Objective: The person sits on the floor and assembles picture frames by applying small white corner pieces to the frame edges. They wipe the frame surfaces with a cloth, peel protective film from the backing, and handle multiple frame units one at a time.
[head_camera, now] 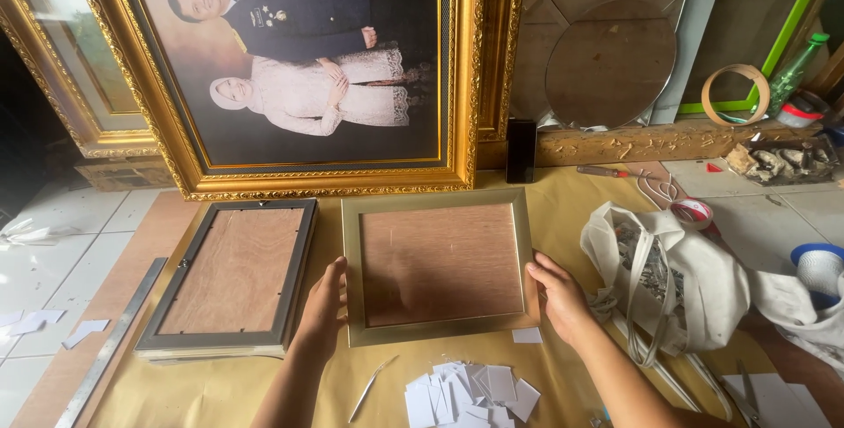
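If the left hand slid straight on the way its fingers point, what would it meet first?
The left hand points up along the left edge of the pale gold frame. Beyond that, probably the big ornate gold portrait frame leaning behind, though depth is unclear.

Large gilt portrait frame: top cut off by picture edge. Cloth bag contents: indistinguishable. Both forearms: cut off at bottom edge.

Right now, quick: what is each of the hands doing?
Left hand: open, flat against the left edge of the gold-green frame.
Right hand: open, fingers resting on the same frame's right edge.
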